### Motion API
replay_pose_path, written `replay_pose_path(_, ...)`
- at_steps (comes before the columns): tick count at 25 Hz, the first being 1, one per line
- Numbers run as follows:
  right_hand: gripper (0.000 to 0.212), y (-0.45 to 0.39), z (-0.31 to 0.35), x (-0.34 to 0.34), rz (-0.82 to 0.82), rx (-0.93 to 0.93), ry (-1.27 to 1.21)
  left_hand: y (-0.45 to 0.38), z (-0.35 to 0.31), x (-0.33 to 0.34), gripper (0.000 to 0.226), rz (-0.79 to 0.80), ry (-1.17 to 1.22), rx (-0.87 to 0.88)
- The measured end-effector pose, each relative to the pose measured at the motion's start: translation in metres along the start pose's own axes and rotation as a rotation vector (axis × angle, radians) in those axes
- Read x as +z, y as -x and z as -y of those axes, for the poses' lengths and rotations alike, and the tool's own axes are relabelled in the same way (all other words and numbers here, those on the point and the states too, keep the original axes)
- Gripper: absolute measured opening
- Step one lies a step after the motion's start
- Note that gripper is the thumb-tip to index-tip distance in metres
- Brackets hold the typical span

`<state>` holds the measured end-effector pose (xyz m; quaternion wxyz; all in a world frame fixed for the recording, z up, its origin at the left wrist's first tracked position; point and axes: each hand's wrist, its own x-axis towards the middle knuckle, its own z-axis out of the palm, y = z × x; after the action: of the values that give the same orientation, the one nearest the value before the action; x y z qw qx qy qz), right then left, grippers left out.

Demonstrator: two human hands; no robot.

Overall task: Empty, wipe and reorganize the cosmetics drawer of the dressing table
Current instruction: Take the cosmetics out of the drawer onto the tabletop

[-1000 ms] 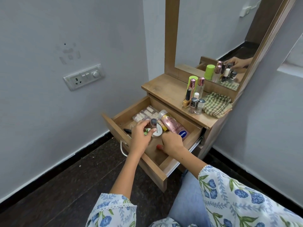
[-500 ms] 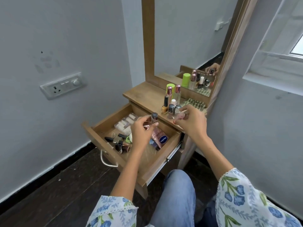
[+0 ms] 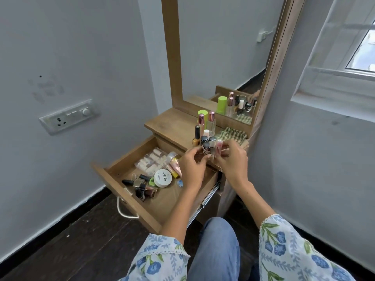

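The wooden drawer stands pulled open below the dressing table top. Inside lie a white round jar, several dark nail polish bottles, a clear pack of small tubes and a pink lotion bottle, half hidden by my wrist. My left hand pinches a small dark-capped bottle at the top's front edge. My right hand grips a small pink bottle right beside it. Behind them stand other small bottles.
A green checked cloth lies at the right of the top, against the mirror. A wall socket is on the left wall and a window on the right. My knee in jeans sits below the drawer.
Both hands rose out of the drawer to the front edge of the table top, each carrying a small bottle. The camera view swung to the right.
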<state>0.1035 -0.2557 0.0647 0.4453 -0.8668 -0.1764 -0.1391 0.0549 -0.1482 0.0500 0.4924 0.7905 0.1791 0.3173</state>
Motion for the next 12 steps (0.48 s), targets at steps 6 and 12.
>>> replay_pose_path(6,0.018,0.0,-0.007,0.001,-0.033,0.007,-0.032,-0.006,-0.001,0.01,0.035,0.02,-0.025,0.044)
replay_pose_path(12,0.019,0.004,-0.007,0.002,-0.055,0.036,0.031,0.002,0.0,0.017,0.028,-0.043,0.02,0.053)
